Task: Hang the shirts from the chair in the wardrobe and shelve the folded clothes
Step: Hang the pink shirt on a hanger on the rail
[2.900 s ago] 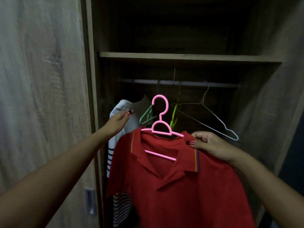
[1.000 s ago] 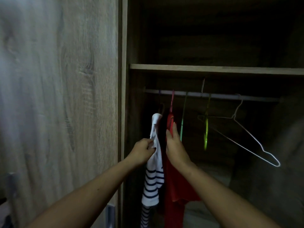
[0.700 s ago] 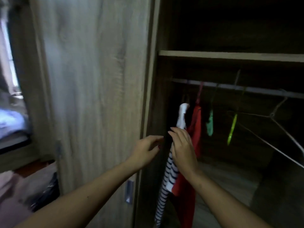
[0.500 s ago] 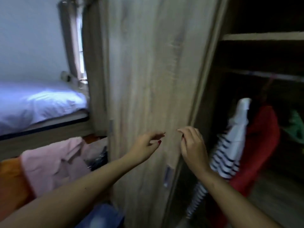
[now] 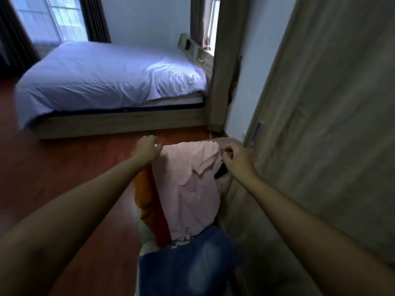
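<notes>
Taking hold of the pink shirt [image 5: 188,189], which hangs draped over the top of a clothes-heaped chair just beside the wardrobe door [image 5: 331,124]. The chair itself is hidden under the fabric. Left hand [image 5: 147,149] has its fingers curled over the shirt's top left edge. Right hand [image 5: 236,160] pinches the top right edge near the collar. Both are clamped on cloth, one at each shoulder, likely so the shirt lifts off flat and spread, ready for a hanger. Blur makes the right-hand pinch less sure. Shirt lies topmost, so it should come off without dragging the rest. An orange garment [image 5: 147,199] is draped under it on the left, showing only as a strip. Blue cloth [image 5: 192,263], maybe jeans, sits lower down and nearer the person, probably on the seat. Judged step: picking up a shirt to hang, with more clothes left on the chair. Farther out are the wooden floor [image 5: 64,167] and a bed [image 5: 106,77] with a pale cover by the window.
</notes>
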`<state>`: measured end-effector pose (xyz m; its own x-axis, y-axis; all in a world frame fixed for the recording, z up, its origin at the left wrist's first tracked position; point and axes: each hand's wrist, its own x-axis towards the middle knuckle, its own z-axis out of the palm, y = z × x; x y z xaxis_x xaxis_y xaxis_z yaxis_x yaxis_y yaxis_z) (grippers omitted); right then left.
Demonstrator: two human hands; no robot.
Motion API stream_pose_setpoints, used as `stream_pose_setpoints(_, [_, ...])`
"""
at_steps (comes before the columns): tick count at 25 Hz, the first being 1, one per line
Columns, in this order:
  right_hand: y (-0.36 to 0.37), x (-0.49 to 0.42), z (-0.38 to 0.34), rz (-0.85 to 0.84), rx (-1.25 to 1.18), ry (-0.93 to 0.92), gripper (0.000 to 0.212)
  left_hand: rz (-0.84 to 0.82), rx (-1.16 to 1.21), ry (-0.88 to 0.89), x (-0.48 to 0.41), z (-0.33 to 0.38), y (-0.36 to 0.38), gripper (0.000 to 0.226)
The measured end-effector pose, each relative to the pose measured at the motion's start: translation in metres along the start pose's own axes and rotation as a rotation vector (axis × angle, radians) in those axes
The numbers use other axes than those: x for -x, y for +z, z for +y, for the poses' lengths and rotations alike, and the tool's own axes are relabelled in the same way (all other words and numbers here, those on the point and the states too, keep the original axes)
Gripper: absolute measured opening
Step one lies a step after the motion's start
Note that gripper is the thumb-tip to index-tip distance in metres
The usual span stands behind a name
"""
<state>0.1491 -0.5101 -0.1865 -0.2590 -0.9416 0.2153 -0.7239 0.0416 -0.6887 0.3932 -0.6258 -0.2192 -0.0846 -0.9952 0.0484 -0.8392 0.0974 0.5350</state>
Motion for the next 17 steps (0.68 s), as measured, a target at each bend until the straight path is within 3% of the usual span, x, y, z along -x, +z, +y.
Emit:
stream_pose_setpoints(3, [0.066,-0.049,0.028,-0.151,-0.145,0.367,0.017,-0.18,-0.066,-0.216,-0.035,-0.04,0.019,0.052])
stream_pose_setpoints(6, [0.101,-0.084,0.063,-0.071,-0.251,0.528,0.063,-0.239,-0.084,-0.288,-0.059,-0.051,0.034,0.055])
stream_pose_setpoints(7, [0.096,-0.082,0.051,-0.021,-0.274,0.541,0.064,-0.231,-0.064,-0.31,-0.065,-0.05,0.034,0.054])
stream_pose_setpoints(11, [0.079,-0.081,0.02,0.032,-0.256,0.471,0.006,-0.12,-0.023,-0.28,-0.085,-0.047,0.033,0.03])
stream_pose_setpoints(14, [0.08,-0.085,0.014,0.004,-0.331,0.392,0.011,-0.02,0.169,-0.273,-0.083,-0.042,0.029,0.025])
stream_pose_setpoints(17, [0.076,-0.084,0.006,0.031,-0.667,0.499,0.012,-0.008,0.693,-0.209,-0.065,-0.023,0.024,0.02])
